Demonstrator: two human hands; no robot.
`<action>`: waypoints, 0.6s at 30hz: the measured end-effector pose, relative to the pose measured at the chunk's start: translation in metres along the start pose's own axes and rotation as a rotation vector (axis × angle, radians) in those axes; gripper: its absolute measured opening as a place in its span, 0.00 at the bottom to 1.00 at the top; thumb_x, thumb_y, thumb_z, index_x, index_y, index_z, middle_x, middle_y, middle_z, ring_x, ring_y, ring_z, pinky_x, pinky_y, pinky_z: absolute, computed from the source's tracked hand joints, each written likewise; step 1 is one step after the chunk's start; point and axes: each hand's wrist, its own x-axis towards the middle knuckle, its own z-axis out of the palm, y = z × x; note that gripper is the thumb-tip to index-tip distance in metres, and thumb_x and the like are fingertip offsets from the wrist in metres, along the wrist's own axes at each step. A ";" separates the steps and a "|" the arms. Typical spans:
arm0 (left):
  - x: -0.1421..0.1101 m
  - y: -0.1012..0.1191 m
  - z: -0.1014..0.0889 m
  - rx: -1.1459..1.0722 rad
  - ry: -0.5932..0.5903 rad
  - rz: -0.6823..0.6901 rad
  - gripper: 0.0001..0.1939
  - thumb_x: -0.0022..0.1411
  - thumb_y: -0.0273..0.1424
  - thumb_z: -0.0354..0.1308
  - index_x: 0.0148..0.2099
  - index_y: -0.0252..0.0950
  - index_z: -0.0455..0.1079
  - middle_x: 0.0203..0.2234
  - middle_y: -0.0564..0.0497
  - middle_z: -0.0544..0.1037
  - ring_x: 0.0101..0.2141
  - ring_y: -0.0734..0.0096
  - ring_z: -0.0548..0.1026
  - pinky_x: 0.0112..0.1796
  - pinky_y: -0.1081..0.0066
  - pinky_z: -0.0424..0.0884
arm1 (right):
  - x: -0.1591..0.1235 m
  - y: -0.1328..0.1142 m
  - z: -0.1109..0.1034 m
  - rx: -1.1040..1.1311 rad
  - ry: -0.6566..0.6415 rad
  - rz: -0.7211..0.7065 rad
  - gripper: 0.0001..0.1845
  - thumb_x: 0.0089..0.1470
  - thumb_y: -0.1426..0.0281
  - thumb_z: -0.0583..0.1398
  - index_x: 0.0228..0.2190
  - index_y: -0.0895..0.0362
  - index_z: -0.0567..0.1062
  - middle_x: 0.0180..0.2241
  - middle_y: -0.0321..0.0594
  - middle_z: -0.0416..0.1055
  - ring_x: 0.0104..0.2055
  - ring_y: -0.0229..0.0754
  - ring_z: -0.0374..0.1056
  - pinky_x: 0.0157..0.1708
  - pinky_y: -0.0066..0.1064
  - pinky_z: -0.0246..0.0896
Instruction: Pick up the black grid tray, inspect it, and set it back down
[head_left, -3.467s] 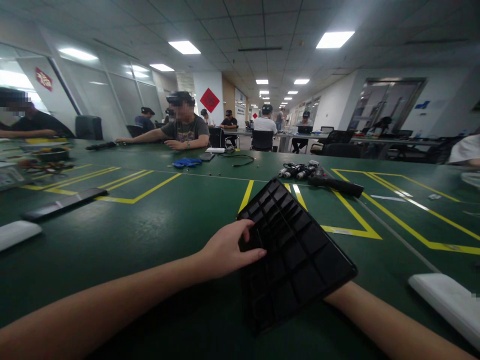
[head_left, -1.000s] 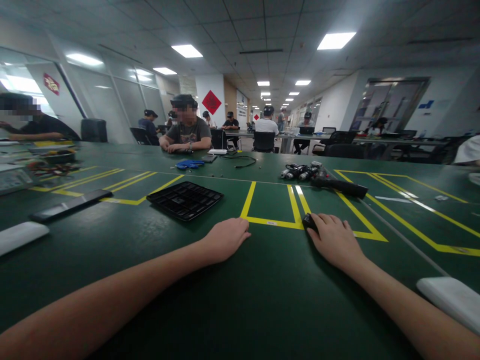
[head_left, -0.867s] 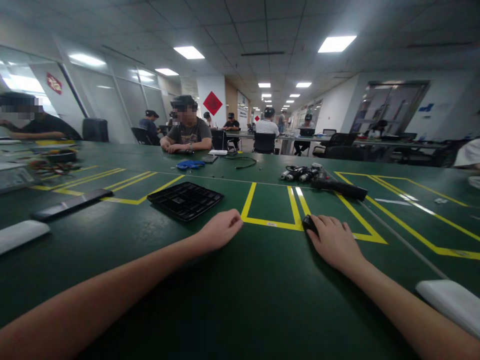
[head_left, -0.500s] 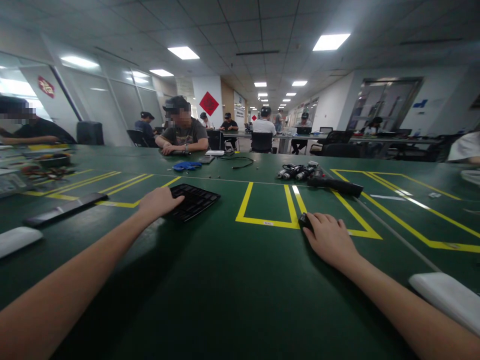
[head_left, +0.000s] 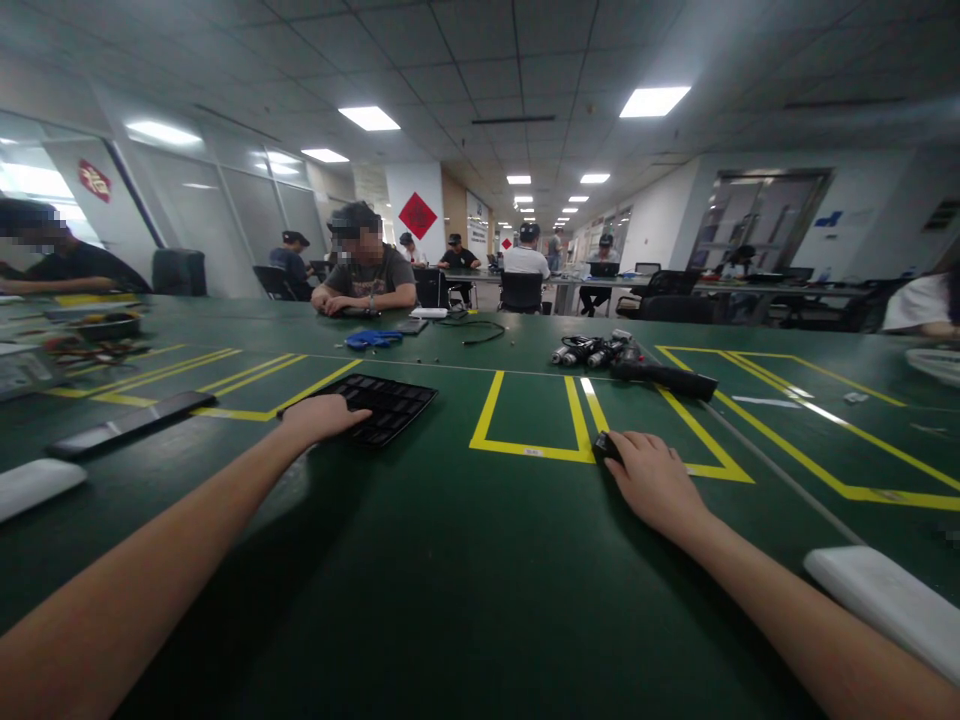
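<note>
A black compartment tray [head_left: 386, 403] lies flat on the green table [head_left: 465, 560], left of a yellow-taped rectangle [head_left: 534, 420]. My left hand [head_left: 321, 416] reaches out and rests on the tray's near left edge, fingers laid over it. My right hand [head_left: 654, 480] lies palm down over a small black object [head_left: 604, 447] at the rectangle's near right corner; only the object's tip shows past my fingers.
A long black tool [head_left: 660, 377] and a bundle of metal connectors [head_left: 589, 351] lie beyond the rectangle. White flat pieces sit at the near right [head_left: 885, 605] and far left [head_left: 34, 483]. A dark bar [head_left: 127, 423] lies left. A person [head_left: 367, 272] sits opposite; others work behind.
The tray, held tilted in both hands earlier, now lies flat on the table to the left. In the last second my left hand reached from the table's middle to the tray. My right hand stayed.
</note>
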 end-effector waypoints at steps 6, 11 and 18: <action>-0.021 0.020 0.004 0.114 0.071 0.024 0.25 0.55 0.49 0.45 0.34 0.30 0.67 0.37 0.35 0.74 0.38 0.48 0.72 0.34 0.64 0.65 | 0.001 -0.007 -0.011 0.154 -0.019 0.031 0.22 0.53 0.69 0.50 0.50 0.62 0.65 0.50 0.49 0.65 0.54 0.52 0.57 0.52 0.46 0.52; -0.073 0.092 0.035 -0.230 0.132 0.317 0.22 0.58 0.45 0.45 0.44 0.32 0.63 0.34 0.43 0.73 0.36 0.60 0.71 0.32 0.68 0.64 | -0.013 -0.043 -0.011 0.562 -0.028 -0.081 0.23 0.51 0.70 0.52 0.50 0.60 0.63 0.50 0.47 0.65 0.53 0.45 0.59 0.53 0.40 0.54; -0.135 0.140 0.062 -0.434 -0.058 0.709 0.18 0.58 0.37 0.48 0.48 0.33 0.58 0.29 0.50 0.68 0.32 0.66 0.67 0.32 0.69 0.63 | -0.039 -0.071 -0.006 0.609 0.068 -0.378 0.24 0.50 0.73 0.51 0.49 0.45 0.65 0.49 0.40 0.66 0.53 0.48 0.60 0.50 0.44 0.59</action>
